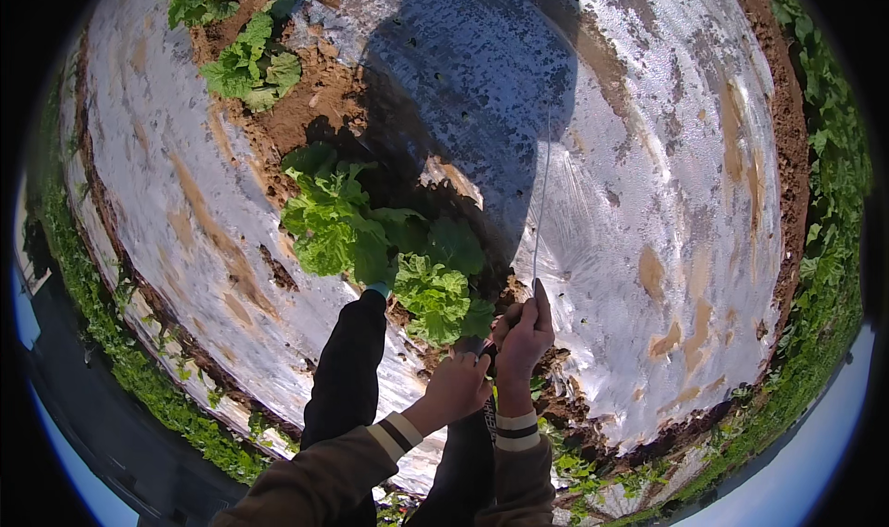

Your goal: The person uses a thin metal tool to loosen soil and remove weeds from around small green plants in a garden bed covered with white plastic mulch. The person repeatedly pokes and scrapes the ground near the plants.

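Observation:
My right hand (524, 339) grips the lower end of a thin, pale wire-like rod (543, 207), which points up and away over silvery plastic mulch film (625, 180). My left hand (457, 384) is close beside it, low and with fingers curled. A small dark and reddish bit shows between the two hands, but I cannot tell what it is or whether the left hand holds it. Just beyond the left hand grows a bright green, frilly-leaved vegetable plant (434, 298). A second leafy plant (330, 221) stands farther up to the left.
Another leafy plant (253, 68) grows higher up the row, in bare brown soil (319, 103). My dark-trousered left leg (344, 367) is planted beside the row. The film has torn and muddy patches. Green crop rows (833, 180) border the bed. My shadow (479, 75) falls ahead.

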The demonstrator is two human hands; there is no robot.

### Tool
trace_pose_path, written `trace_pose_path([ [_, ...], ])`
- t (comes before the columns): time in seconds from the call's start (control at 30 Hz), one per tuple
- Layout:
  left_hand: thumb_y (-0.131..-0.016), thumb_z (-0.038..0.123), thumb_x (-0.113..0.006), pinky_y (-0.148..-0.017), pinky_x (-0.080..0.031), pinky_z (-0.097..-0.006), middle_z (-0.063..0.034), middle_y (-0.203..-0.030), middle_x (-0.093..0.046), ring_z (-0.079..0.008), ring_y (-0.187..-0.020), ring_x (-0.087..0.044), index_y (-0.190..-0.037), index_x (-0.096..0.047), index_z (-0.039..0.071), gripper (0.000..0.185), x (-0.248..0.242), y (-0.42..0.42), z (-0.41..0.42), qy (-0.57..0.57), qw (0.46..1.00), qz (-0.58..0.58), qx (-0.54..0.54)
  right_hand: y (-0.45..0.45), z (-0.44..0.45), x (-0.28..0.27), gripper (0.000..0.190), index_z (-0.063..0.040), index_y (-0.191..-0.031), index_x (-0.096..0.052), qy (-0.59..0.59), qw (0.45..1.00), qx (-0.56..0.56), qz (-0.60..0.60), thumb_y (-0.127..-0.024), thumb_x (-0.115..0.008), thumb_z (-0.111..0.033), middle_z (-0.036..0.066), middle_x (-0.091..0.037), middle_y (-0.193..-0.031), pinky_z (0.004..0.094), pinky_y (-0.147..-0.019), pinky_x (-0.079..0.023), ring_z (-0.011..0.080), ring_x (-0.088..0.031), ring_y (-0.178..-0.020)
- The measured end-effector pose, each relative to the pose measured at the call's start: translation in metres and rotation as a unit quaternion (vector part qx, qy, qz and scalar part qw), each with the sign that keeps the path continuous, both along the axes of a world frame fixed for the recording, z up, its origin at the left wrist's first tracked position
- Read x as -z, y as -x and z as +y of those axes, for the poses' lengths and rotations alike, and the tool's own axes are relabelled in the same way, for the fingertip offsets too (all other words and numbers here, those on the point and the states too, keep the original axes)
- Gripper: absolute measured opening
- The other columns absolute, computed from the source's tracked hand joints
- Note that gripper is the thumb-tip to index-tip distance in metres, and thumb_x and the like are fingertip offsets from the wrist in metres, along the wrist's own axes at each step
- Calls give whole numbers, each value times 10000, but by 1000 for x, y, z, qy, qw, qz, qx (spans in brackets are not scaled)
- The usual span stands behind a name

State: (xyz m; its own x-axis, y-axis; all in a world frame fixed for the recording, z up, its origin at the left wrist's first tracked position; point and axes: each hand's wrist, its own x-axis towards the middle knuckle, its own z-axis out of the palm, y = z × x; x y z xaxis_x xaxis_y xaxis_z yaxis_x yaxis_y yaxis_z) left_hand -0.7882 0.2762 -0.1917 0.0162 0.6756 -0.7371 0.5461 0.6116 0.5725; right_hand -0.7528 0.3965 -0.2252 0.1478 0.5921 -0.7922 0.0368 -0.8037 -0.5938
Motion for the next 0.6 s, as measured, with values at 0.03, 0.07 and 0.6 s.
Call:
trace_pose_path([
  [0.03,-833,290,-673,-792,-507,-459,-189,-955,-628,-359,-921,-635,-1130,-563,44,401,0,-1,-1,-4,1000,3,1,-6,-2,1,368,-37,-1388,-523,3,1000,8,10,-1038,-419,-86,-3,-455,-629,245,-322,-274,68,-357,-383],
  [0.07,-835,289,-676,-799,-509,-462,-188,-966,-626,-362,-933,-631,-1133,-555,36,409,0,-2,0,6,1000,-6,6,-13,-4,1,368,-36,-1389,-521,3,1000,19,18,-1039,-418,-85,-3,-451,-627,244,-321,-274,69,-356,-383],
  [0.6,-841,315,-666,-844,-482,-443,-168,-960,-624,-342,-960,-634,-1134,-547,41,418,7,-9,-8,15,999,-1,42,-44,-51,-23,340,-49,-1348,-587,-31,998,28,-55,-1034,-459,-76,-33,-469,-640,217,-396,-312,35,-379,-465],
])
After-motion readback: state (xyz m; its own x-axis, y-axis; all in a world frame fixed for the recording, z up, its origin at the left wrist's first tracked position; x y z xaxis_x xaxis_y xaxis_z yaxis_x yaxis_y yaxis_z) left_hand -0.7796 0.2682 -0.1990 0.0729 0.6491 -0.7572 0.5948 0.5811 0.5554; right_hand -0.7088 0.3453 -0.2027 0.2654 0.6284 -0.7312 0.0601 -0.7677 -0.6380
